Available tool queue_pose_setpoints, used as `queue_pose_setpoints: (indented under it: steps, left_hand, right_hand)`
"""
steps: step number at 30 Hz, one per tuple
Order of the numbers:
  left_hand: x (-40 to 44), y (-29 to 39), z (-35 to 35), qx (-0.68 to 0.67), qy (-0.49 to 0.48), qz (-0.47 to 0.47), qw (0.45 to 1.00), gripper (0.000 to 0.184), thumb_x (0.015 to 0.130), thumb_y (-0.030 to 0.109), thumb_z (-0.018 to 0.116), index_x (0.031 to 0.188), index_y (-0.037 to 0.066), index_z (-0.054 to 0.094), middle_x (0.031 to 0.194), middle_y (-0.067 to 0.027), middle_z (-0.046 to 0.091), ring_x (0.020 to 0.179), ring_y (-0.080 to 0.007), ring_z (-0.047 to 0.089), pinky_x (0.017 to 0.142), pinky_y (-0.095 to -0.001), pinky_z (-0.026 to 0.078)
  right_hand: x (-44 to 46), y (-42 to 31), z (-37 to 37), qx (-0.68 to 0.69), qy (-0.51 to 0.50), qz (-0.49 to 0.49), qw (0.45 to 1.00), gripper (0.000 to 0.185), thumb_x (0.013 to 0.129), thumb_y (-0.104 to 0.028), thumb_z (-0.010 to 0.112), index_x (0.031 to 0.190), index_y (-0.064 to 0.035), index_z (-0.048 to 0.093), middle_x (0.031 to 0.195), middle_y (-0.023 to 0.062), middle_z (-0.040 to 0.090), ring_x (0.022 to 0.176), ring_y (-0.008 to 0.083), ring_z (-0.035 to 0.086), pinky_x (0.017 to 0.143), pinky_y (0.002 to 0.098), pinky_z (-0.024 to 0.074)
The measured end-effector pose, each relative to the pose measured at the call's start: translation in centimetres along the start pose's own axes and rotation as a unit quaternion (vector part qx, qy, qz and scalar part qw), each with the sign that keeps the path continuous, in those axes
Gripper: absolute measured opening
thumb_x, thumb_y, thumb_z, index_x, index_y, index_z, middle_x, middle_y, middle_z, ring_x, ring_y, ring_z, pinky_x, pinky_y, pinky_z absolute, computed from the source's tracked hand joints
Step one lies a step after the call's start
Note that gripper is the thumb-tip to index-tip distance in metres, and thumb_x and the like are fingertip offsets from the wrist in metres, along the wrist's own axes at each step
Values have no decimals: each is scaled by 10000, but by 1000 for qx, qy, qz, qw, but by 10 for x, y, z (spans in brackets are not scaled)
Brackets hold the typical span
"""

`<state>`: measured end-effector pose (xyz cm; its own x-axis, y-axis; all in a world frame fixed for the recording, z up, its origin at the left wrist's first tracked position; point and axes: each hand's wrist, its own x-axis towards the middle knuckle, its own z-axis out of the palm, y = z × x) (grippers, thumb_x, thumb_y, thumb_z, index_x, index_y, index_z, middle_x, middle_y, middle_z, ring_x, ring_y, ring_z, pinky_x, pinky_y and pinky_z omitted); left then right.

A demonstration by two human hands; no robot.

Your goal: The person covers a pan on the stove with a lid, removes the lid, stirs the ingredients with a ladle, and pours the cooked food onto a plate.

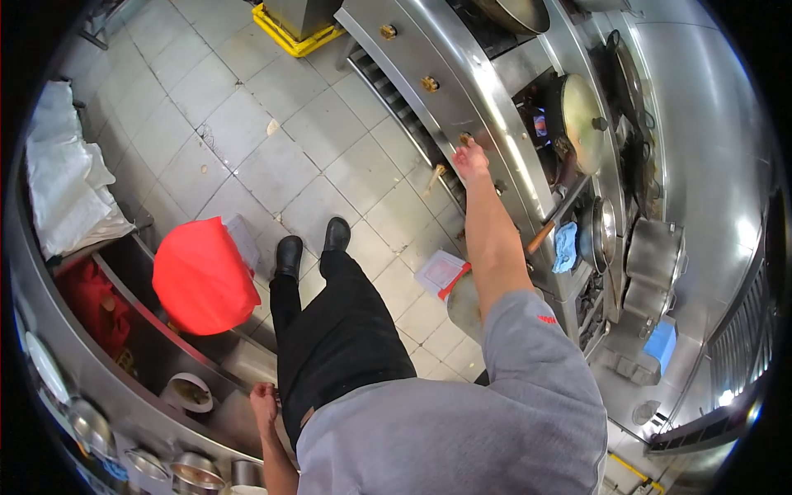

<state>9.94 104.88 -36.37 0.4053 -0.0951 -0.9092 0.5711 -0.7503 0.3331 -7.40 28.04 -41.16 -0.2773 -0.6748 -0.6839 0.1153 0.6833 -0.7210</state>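
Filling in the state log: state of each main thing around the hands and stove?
Right hand: fingers at stove knob; grip unclear
Left hand: lowered, fingers curled; contents unclear
Burner flame: lit
Pan: at the flame, covered
Lid: on the pan
Blue cloth: crumpled

A person [445, 437] stands on the floor [285, 169] between a table [107, 375] holding bowls [198, 472] at left and a stove [450, 54] at right, right hand [471, 158] at a knob [465, 139]. A lidded pan [583, 124] sits on a burner [540, 126], a cloth [565, 247] near its handle [540, 238].
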Motion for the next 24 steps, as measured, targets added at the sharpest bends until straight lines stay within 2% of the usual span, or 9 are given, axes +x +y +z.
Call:
queue_pose_setpoints:
  steps: [8, 12, 14, 15, 17, 18, 19, 21, 24]
  left_hand:
    - [4, 2, -6, 13, -2, 2, 1000, 160, 910, 164, 536, 859, 15, 568, 677, -56, 594, 565, -120, 549, 491, -251, 447]
    - [1, 22, -6, 7, -3, 18, 1000, 174, 908, 168, 526, 876, 5, 576, 701, -75, 615, 596, -134, 575, 518, -263, 465]
    - [3, 27, -11, 13, 3, 29, 999, 178, 907, 169, 525, 882, 1, 580, 712, -84, 623, 604, -140, 583, 524, -269, 470]
    - [10, 24, -14, 18, -8, 31, 999, 182, 906, 169, 523, 888, -2, 582, 722, -88, 630, 612, -145, 590, 530, -273, 473]
    - [20, 24, -22, 21, -21, 41, 999, 195, 897, 174, 526, 897, -12, 587, 744, -100, 647, 623, -155, 606, 531, -281, 478]
    - [22, 31, -26, 22, -17, 51, 998, 195, 897, 174, 526, 897, -12, 587, 744, -100, 647, 623, -155, 606, 531, -281, 478]
    - [24, 38, -30, 36, -21, 53, 998, 200, 890, 177, 530, 897, -14, 589, 744, -103, 651, 622, -156, 610, 530, -282, 479]
    - [29, 50, -39, 65, -27, 93, 993, 207, 860, 172, 542, 860, -25, 602, 712, -116, 653, 594, -155, 614, 512, -282, 478]
    - [43, 66, -57, 96, -18, 157, 983, 202, 821, 160, 551, 767, -18, 629, 636, -106, 642, 540, -151, 604, 488, -288, 472]
  right_hand:
    - [-13, 20, -15, 11, -33, 33, 999, 335, 904, -260, 571, 1121, -56, 416, 847, 81, 515, 685, 193, 550, 583, 358, 511]
    - [-3, 76, -45, -34, -262, 71, 962, 97, 910, -179, 488, 914, -90, 528, 708, 58, 539, 606, 174, 543, 556, 313, 491]
    - [-25, 111, -55, -183, -328, 51, 926, 63, 858, -111, 485, 827, -118, 539, 676, 35, 533, 582, 155, 543, 524, 300, 477]
    - [-54, 128, -52, -310, -284, 5, 907, 40, 809, -101, 514, 839, -103, 540, 688, 32, 543, 605, 146, 566, 501, 312, 477]
    - [-112, 172, -62, -517, -267, -99, 807, 115, 789, -147, 563, 861, -58, 576, 757, 97, 598, 709, 198, 615, 550, 361, 500]
    - [-124, 208, -76, -579, -329, -387, 638, 181, 794, -181, 570, 887, -27, 588, 825, 161, 631, 758, 291, 625, 662, 404, 504]
    - [-139, 241, -93, -615, -333, -332, 633, 244, 805, -223, 563, 906, -5, 606, 866, 194, 636, 812, 348, 614, 754, 407, 487]
    - [-205, 264, -104, -600, -405, -174, 667, 265, 804, -263, 577, 857, -12, 643, 849, 185, 642, 826, 330, 619, 760, 395, 491]
    - [-269, 302, -121, -557, -240, -312, 731, 239, 792, -259, 625, 785, -20, 625, 776, 144, 645, 695, 259, 611, 668, 380, 486]
